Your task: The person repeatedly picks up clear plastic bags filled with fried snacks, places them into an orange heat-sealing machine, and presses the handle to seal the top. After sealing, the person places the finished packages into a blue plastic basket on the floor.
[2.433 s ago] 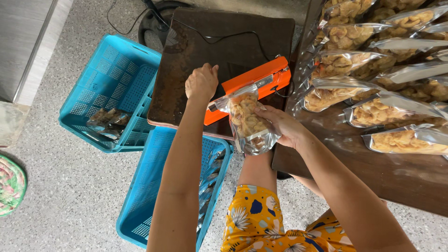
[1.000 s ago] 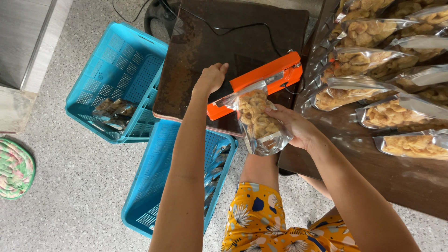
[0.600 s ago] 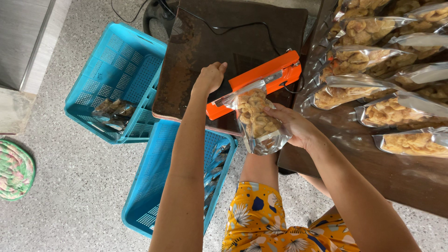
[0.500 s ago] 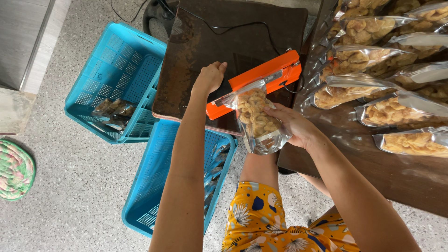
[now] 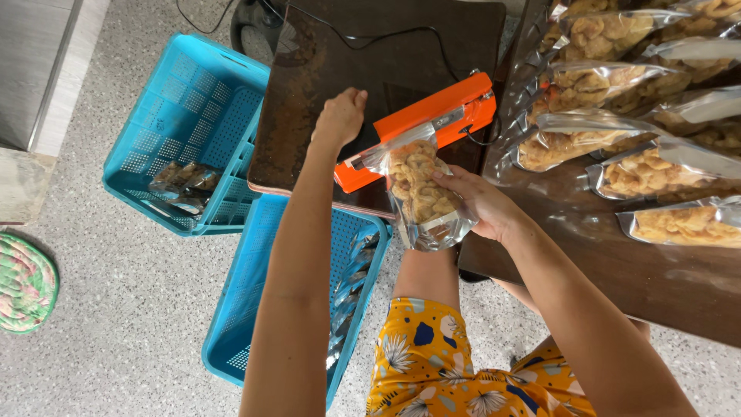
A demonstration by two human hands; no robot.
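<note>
- You are working at the dark table (image 5: 401, 69), with the orange heat sealer (image 5: 421, 127) lying just beyond your right fingertips.
- You are holding the clear snack bag (image 5: 417, 193) in your right hand (image 5: 482, 205), fingers clamped on its side, its mouth lying in the sealer's slot; keep that edge flat.
- Your left hand (image 5: 340, 116) is resting curled by the sealer's near end; whether it is gripping anything I cannot tell.

Clear snack bag (image 5: 421, 193), full of pale curled crisps (crackling-like), tilted, mouth in the orange heat sealer (image 5: 421, 127) lying on the dark bench (image 5: 370, 54).
</note>
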